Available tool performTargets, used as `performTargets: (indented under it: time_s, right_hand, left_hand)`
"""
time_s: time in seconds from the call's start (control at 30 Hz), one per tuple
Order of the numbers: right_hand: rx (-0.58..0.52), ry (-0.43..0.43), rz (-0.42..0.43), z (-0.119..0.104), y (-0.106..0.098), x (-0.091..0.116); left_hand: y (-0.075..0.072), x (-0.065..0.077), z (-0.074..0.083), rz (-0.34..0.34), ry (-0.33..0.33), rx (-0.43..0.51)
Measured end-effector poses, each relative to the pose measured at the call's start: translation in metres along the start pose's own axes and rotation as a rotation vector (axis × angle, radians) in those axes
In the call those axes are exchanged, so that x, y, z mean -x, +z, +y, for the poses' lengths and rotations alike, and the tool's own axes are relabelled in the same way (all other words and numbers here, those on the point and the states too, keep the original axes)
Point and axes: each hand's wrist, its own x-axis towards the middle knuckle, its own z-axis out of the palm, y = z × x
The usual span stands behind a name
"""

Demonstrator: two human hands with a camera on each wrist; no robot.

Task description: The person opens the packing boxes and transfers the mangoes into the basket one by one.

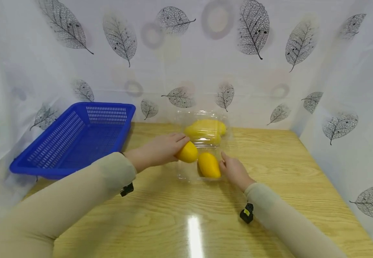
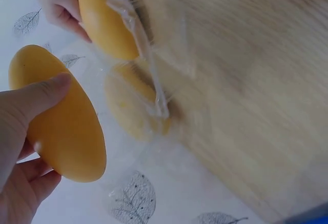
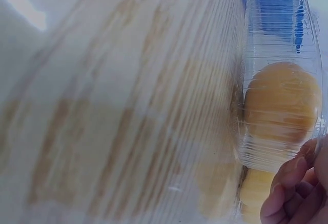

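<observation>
My left hand (image 1: pixel 165 148) grips a yellow mango (image 1: pixel 188 153) from above, over the left part of a clear plastic clamshell box (image 1: pixel 186 173). In the left wrist view the thumb lies along the top of this mango (image 2: pixel 66 126), with the fingers beneath. A second mango (image 1: pixel 209 165) rests in the near half of the box. More yellow mangoes (image 1: pixel 204 130) show through the clear plastic at the back; their exact number is unclear. At the box's right side, my right hand (image 1: pixel 235 172) pinches the rim, fingers curled, as the right wrist view (image 3: pixel 297 188) shows.
A blue plastic basket (image 1: pixel 73 168) with slotted walls stands at the left back of the wooden table (image 1: pixel 270 157). A white curtain (image 1: pixel 186 64) with leaf prints hangs close behind the box and along both sides.
</observation>
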Motion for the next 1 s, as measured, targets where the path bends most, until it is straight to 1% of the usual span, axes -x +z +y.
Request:
performTargets:
  time_s: [0.1, 0.27, 0.37, 0.5, 0.63, 0.87, 1.0]
  right_hand:
    - [0.014, -0.002, 0.006, -0.001, 0.0, 0.0]
    - [0.025, -0.001, 0.014, -0.002, -0.001, -0.001]
    - [0.019, 0.01, 0.01, -0.002, -0.001, 0.0]
    - [0.023, 0.016, 0.006, -0.003, -0.001, 0.001]
    - [0.027, 0.02, 0.007, -0.003, -0.002, 0.001]
    - [0.03, 0.029, -0.002, -0.004, -0.002, 0.001]
    - [0.031, 0.029, -0.002, -0.004, -0.001, 0.001]
  left_hand:
    - [-0.011, 0.006, -0.005, 0.025, -0.013, -0.006]
    - [-0.031, 0.018, -0.019, 0.083, -0.024, -0.064]
    - [-0.044, 0.026, -0.027, 0.087, -0.049, -0.087]
    - [-0.058, 0.038, -0.037, 0.057, -0.12, -0.11]
    - [-0.065, 0.048, -0.049, 0.042, -0.175, -0.115]
    - [-0.071, 0.065, -0.069, 0.019, -0.268, -0.097]
    - [-0.075, 0.074, -0.082, 0.011, -0.298, -0.095]
